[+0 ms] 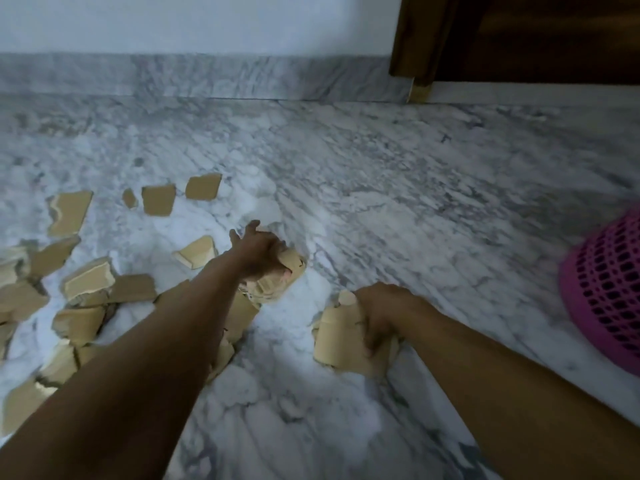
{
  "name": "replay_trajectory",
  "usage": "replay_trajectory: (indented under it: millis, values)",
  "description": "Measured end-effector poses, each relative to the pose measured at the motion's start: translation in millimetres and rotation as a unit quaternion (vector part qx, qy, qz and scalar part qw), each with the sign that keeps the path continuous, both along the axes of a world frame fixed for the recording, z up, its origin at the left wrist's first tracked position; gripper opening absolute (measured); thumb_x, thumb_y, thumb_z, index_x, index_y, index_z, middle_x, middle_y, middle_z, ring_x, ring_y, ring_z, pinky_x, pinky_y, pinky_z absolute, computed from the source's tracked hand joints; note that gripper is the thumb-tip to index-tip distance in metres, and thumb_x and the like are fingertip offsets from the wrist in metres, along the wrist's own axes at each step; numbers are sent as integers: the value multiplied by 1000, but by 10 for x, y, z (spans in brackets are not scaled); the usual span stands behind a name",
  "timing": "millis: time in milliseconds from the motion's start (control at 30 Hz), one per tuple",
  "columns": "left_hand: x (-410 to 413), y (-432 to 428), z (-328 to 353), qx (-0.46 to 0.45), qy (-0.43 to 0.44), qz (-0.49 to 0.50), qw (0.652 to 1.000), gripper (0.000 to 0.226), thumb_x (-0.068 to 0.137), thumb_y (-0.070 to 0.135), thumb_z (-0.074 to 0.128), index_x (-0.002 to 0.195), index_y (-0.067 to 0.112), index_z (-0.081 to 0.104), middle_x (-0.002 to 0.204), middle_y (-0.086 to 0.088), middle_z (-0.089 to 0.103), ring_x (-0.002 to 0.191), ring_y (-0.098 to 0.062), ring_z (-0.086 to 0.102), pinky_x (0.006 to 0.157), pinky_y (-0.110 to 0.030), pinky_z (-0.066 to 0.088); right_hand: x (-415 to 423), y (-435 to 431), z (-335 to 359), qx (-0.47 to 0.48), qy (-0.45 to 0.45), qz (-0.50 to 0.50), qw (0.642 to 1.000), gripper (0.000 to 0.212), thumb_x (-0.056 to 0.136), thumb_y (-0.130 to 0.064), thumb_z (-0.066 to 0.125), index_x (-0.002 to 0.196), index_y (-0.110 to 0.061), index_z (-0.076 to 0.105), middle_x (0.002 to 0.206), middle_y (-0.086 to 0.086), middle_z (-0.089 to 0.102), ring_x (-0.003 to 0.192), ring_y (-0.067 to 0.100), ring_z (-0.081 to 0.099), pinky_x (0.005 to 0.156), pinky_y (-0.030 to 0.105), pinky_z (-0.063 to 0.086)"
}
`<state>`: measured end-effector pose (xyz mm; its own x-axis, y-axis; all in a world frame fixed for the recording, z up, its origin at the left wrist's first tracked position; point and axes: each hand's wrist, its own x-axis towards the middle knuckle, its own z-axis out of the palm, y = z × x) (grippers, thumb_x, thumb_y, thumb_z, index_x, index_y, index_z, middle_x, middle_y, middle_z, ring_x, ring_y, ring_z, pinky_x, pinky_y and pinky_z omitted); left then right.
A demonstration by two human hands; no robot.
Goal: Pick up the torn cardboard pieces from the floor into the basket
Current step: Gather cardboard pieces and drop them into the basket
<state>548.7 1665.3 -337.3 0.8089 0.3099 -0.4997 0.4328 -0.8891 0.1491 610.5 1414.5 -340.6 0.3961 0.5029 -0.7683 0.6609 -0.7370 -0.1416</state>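
Marble floor (398, 174), white wall (207, 22), cardboard pieces (69, 213)

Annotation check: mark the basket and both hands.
basket (602, 299): head view, mesh side wall.
left hand (259, 253): head view, back of hand, gripping cardboard pieces (270, 293).
right hand (381, 313): head view, back of hand, gripping cardboard piece (334, 337).

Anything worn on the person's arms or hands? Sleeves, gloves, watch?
Nothing visible. The left forearm and right forearm are bare to the frame edge, no sleeves. The left hand and right hand are ungloved; no watch, band or ring discernible, though the picture is soft.
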Motion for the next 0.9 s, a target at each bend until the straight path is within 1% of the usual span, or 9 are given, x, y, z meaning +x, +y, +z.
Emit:
replay_trajectory:
  millis: [100,200,300,467,567,667,767,833,900]
  values:
    - [14,-60,-190,-12,35,43,998,79,63,49,86,133,32,54,161,-7,13,148,-39,4,118,-58,12,11,-9,-25,1,2,6,1000,108,62,-49,92,150,-24,34,146,5,46,126,26,53,96,36,48]
    - [53,-112,-170,-7,51,71,996,85,50,53,90,127,41,56,143,-6,29,128,-42,27,107,-56,36,35,-22,-38,3,6,12,1000,109,63,-49,91,151,-22,34,147,5,45,128,27,52,100,37,49]
    - [48,-135,-122,32,74,47,996,88,45,61,87,125,40,57,124,-6,45,117,-39,41,98,-48,45,33,-33,-34,7,6,15,1000,109,63,-48,91,151,-22,33,148,6,44,128,27,51,100,37,49]
    - [-121,-154,-29,-61,-103,72,990,51,54,43,91,89,21,60,94,-1,61,93,-25,60,70,-32,44,34,-28,-17,7,-1,7,1000,116,59,-47,94,152,-19,31,150,8,42,132,29,49,104,39,47]
    - [-304,-121,171,-124,-200,128,963,49,65,29,89,90,17,49,85,1,60,83,-25,61,57,-31,44,-27,-43,8,-4,-16,-1,1000,112,55,-50,94,147,-20,38,145,6,47,128,28,53,101,41,49]
    - [-527,0,446,-171,-232,218,932,62,67,23,89,102,18,37,89,-13,60,74,-31,62,49,-42,54,-45,-89,60,-11,0,-26,1000,101,52,-49,95,134,-17,47,135,2,58,118,24,60,93,39,55]
    - [-906,318,733,-143,-160,236,948,71,65,30,91,118,15,45,96,-7,60,80,-25,59,58,-37,51,-42,10,188,43,68,-93,992,89,52,-42,98,122,-14,52,122,-6,65,101,14,62,82,32,57]
    - [-1274,545,828,-94,-61,210,971,57,61,42,91,99,6,66,83,-2,62,77,-21,58,62,-32,43,-83,247,313,77,89,-99,988,94,52,-44,98,127,-11,54,118,-8,64,97,10,60,79,26,55]
    - [-1712,696,791,-80,8,205,976,45,59,42,92,79,6,72,74,-6,67,74,-25,63,61,-33,45,-169,578,378,100,70,-52,991,105,50,-51,97,134,-9,51,122,-2,61,104,15,59,85,31,56]
